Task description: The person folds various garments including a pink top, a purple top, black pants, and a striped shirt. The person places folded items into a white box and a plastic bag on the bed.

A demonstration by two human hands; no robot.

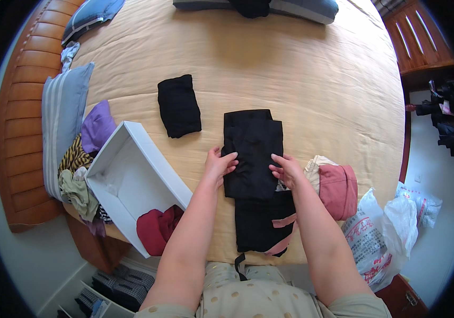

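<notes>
A folded black garment (pixel 253 155), apparently trousers, lies flat on the bed before me. At its left edge is my left hand (pixel 219 165), thumb and fingers apart over the cloth. My right hand (pixel 287 171) is at the opposite edge in a similar pose, fingers spread and grasping no fold that I can see. Nearer to me, partly under the folded garment, is a black piece with pink panels (pixel 262 222); a black strap (pixel 240 266) hangs from it towards my lap. Farther left rests a second folded black garment (pixel 179 106).
A tilted white box (pixel 147 159) stands left, with a dark red garment (pixel 157 230) in its near end. Loose clothes (pixel 77 194) lie beyond it. Right of my arm are a folded pink garment (pixel 338 190) and plastic bags (pixel 382 234) at the bed's edge.
</notes>
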